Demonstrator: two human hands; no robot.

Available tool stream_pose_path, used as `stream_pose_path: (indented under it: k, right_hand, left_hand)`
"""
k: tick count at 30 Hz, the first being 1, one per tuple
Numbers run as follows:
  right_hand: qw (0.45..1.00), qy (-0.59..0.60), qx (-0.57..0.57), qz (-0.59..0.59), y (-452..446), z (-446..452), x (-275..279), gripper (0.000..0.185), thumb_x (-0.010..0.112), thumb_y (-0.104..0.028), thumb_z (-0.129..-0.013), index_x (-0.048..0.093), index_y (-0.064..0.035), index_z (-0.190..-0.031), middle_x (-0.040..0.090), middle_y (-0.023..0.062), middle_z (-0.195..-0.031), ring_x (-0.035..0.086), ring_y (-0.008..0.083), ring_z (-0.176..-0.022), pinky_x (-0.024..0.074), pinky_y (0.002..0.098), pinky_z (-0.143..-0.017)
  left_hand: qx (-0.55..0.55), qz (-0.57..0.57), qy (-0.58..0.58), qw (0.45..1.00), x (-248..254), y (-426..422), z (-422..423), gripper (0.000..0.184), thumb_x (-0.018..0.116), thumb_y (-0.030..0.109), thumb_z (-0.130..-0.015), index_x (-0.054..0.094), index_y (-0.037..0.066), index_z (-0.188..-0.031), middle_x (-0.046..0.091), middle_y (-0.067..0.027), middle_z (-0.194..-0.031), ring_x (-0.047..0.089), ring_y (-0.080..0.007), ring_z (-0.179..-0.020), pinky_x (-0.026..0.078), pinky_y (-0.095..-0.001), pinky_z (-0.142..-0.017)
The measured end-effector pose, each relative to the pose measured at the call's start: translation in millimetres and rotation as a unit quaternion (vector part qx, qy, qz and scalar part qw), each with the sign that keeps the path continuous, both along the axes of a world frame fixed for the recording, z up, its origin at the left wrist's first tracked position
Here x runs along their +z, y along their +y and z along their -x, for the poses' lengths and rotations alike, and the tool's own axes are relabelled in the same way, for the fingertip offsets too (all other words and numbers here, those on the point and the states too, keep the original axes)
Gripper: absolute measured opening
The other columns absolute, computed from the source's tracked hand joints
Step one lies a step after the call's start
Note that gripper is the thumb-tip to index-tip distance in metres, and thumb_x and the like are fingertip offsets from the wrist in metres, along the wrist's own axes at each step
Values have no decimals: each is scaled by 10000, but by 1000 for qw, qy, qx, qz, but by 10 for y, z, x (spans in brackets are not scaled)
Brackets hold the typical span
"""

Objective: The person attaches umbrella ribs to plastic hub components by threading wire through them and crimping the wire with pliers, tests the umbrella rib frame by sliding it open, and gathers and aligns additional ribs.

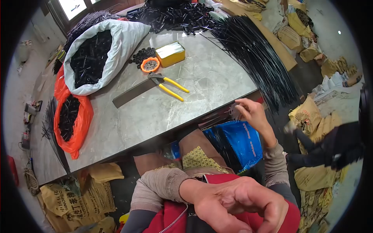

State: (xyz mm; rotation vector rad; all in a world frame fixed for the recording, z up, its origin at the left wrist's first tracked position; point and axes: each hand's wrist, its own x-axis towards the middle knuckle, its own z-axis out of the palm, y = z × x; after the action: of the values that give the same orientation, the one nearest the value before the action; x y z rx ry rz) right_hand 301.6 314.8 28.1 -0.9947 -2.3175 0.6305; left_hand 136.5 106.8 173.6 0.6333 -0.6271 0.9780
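Observation:
My left hand [241, 204] is close to the camera, in front of a red garment, its fingers curled inward. The fingertips run to the bottom of the view, and anything in them is hidden. Beyond the table's front edge, my right hand [252, 114] is raised with bent fingers drawn together. A small blurred dark patch shows at its fingertips, too unclear to name. Below this hand lies a blue plastic bag [239, 143] with dark thin rods beside it. On the table [202, 83], yellow-handled pincers [171, 86] rest partly over a flat grey metal bar [134, 93].
A white sack [128, 37] and an orange bag [79, 143] hold black tubular pieces. An orange dish [150, 65] of small metal bits stands by a yellow box [171, 58]. Long black rods [256, 58] overhang the right edge. A person [330, 147] is at the right.

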Motion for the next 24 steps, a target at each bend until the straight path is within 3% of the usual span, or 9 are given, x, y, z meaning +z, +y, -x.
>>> stream_pose_path:
  k: [1, 5, 10, 12, 14, 19, 22, 24]
  right_hand:
    - [1000, -1, -6, -18, 62, 22, 62, 184, 691, -153, -870, 685, -38, -1014, 684, 139, -830, 676, 277, -719, 514, 340, -641]
    - [991, -4, -63, -115, 422, 30, 240, 197, 692, -172, -865, 685, -37, -1009, 682, 128, -835, 675, 257, -712, 508, 328, -632]
    - [976, 13, -125, -175, 1147, -20, 379, 220, 697, -185, -858, 670, -34, -1016, 655, 108, -839, 656, 252, -736, 502, 348, -657]
    - [966, -33, -174, -191, 1385, 4, 485, 266, 709, -198, -847, 656, -44, -1058, 637, 107, -914, 640, 274, -822, 499, 366, -694]
    - [925, -84, -191, -318, 1722, -17, 425, 348, 746, -240, -816, 633, -36, -1075, 617, 127, -1015, 610, 306, -952, 494, 399, -759]
    - [878, -258, -300, -268, 2051, 133, 478, 543, 807, -389, -730, 616, -21, -1081, 592, 141, -1110, 561, 333, -1076, 467, 477, -847]
    - [864, -279, -341, -246, 2264, 140, 427, 573, 822, -438, -703, 618, -21, -1038, 596, 146, -1092, 568, 334, -1068, 467, 496, -846]
    - [861, -284, -355, -229, 2341, 153, 428, 573, 826, -434, -703, 617, -19, -1039, 599, 151, -1088, 571, 334, -1066, 468, 496, -846]
  left_hand:
    - [-13, 24, 44, 999, 55, -29, 70, 138, 621, 55, -845, 650, -34, -946, 631, -119, -906, 587, -218, -850, 438, -343, -813]
    - [-19, 16, -74, 997, 85, -82, -120, 201, 617, 85, -910, 599, -83, -1019, 587, -160, -956, 566, -237, -897, 438, -340, -778]
    - [-41, 4, -91, 995, 83, -21, -142, 171, 606, 88, -911, 593, -68, -980, 582, -159, -950, 558, -226, -873, 432, -326, -750]
    - [-33, -10, -93, 995, 40, 9, -184, 155, 596, 75, -907, 592, -68, -966, 584, -163, -952, 558, -226, -870, 432, -326, -745]
    - [-19, 0, -83, 996, 76, 23, -159, 173, 597, 67, -900, 592, -85, -983, 590, -169, -955, 564, -231, -867, 435, -333, -739]
    - [38, -32, -54, 997, -12, 153, -44, 255, 599, 66, -890, 580, -132, -1049, 611, -172, -903, 581, -250, -838, 444, -362, -733]
    - [150, 1, 28, 988, -154, 113, 37, 210, 612, 105, -862, 605, -74, -972, 593, -141, -800, 562, -244, -721, 444, -351, -645]
    - [103, 20, 170, 980, -289, 228, 530, 179, 609, 52, -761, 650, -75, -882, 616, -192, -837, 587, -315, -746, 454, -407, -676]
